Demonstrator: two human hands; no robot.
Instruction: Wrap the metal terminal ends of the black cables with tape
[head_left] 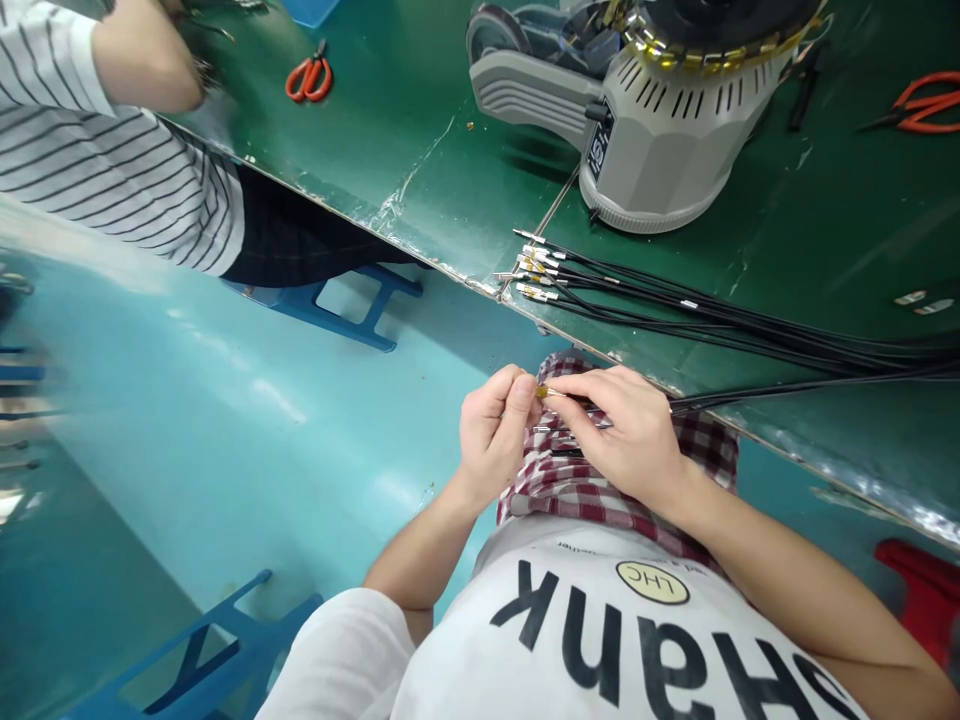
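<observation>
My left hand (pixel 495 432) and my right hand (pixel 626 428) meet over my lap, just off the edge of the green table (pixel 420 150). Both pinch a small gold connector (pixel 541 391) at the tip of a thin black cable (pixel 750 398) that runs off to the right along the table edge. My fingers are closed tightly around it. A bundle of black cables (pixel 720 315) with metal tips (pixel 534 265) lies on the table just beyond my hands. A few more cable ends rest on my checked lap under my right hand.
A grey tape dispenser machine (pixel 652 110) stands at the back of the table. Orange scissors (pixel 309 76) lie far left, orange pliers (pixel 926 102) far right. A co-worker in a striped shirt (pixel 97 160) sits at the left on a blue stool (pixel 352 300).
</observation>
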